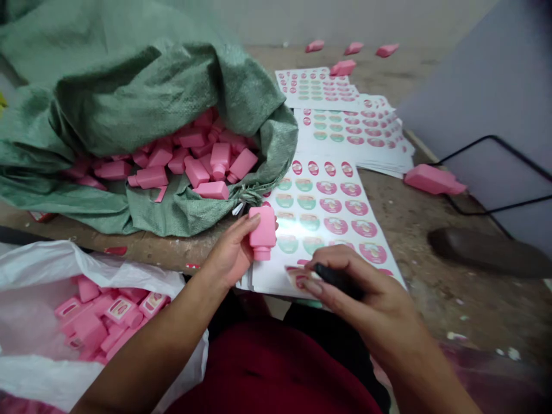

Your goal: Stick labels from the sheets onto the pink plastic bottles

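Note:
A small pink bottle (262,230) is gripped in my left hand (235,250), its neck pointing down toward me and no label on the face that shows. To the right, my right hand (349,282) is closed round a dark tool (338,280) and also pinches a peeled sticker (297,277) between thumb and fingertip. The sticker is apart from the bottle. Under both hands lies a sheet of pink and green oval stickers (332,204).
A green woven sack (172,98) full of plain pink bottles lies at the left. Below it, a white bag (26,310) holds bottles, some labelled. More sticker sheets (375,135) are behind. Loose bottles, one at the right (433,179), and a brown sandal-like object (487,251) rest on the table (466,299).

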### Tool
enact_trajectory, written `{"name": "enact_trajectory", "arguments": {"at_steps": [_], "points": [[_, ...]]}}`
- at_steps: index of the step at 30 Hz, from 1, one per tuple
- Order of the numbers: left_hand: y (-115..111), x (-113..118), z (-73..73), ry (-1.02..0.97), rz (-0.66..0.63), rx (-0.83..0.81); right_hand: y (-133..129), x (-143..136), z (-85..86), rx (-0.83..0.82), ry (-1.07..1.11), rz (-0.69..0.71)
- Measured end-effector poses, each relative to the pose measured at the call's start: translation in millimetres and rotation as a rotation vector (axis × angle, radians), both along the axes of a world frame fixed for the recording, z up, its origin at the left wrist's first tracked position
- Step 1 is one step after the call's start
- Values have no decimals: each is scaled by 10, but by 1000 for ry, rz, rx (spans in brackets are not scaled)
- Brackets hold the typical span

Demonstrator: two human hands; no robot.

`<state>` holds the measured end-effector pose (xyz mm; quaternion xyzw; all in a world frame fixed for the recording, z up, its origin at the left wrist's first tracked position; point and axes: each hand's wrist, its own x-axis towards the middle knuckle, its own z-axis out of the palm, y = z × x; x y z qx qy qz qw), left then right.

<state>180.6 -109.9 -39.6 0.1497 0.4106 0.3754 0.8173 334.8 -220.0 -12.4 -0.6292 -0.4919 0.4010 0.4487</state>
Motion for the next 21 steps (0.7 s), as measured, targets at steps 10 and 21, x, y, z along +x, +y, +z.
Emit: {"name": "enact_trajectory", "arguments": {"at_steps": [10, 21], "points": [[-431, 125, 133, -91, -50, 31, 215, -144, -90, 105, 315, -226], [-454, 183, 108, -63, -63, 29, 175, -120, -121, 196, 93, -189]]}}
